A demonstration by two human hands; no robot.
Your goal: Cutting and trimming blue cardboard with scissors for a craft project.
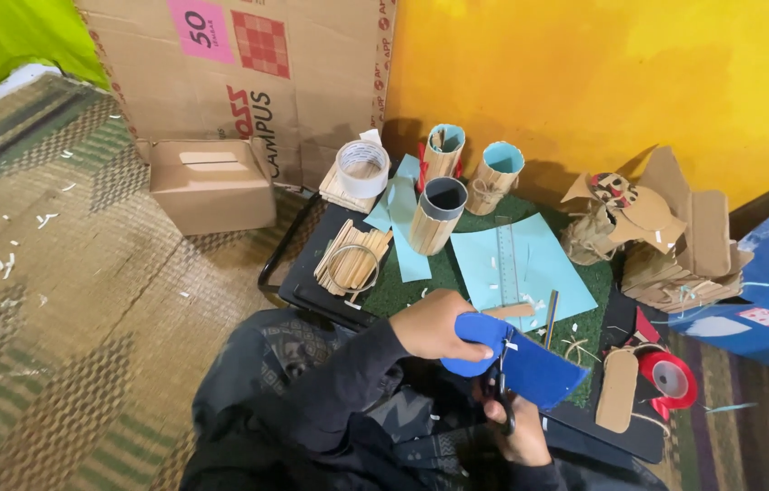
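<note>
Right now the left hand (434, 327) pinches the blue sheet (516, 359) at its rounded left end, above the lap. Below it, the right hand (519, 435) fingers clench black scissors (500, 386), blades pointing up into the sheet, whose long axis runs rightward.

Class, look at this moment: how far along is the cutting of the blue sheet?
Done: three stick-covered cups stand finished on the green mat. In hand: the left hand holds the blue sheet while the right hand works black scissors into it. Left: most of the sheet remains uncut.
</note>
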